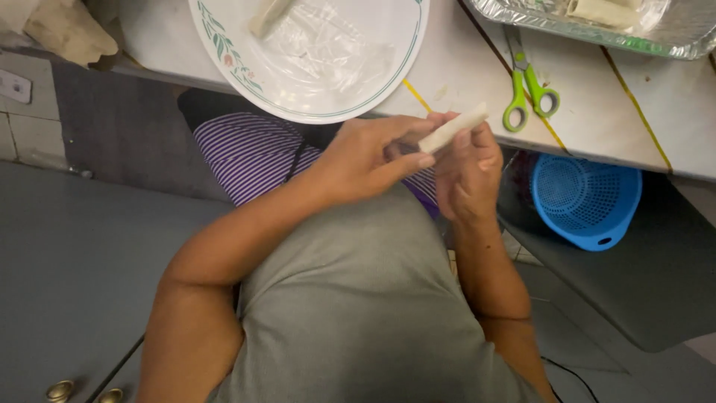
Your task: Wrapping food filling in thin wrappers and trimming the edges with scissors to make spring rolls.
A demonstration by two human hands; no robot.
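A pale rolled pastry stick [455, 127] is held between both hands just below the counter edge. My left hand [373, 157] pinches its lower end with thumb and fingers. My right hand [468, 173] grips it from the other side, fingers curled around the roll. Above them on the white counter [462, 60] sits a round white plate [373, 82] with a green leaf rim, holding thin translucent wrappers and a folded piece at its top.
Green-handled scissors [526, 86] lie on the counter right of the plate. A foil tray [671, 45] with a roll stands at the top right. A blue plastic colander [585, 198] sits below the counter. Purple striped cloth [250, 153] covers my lap.
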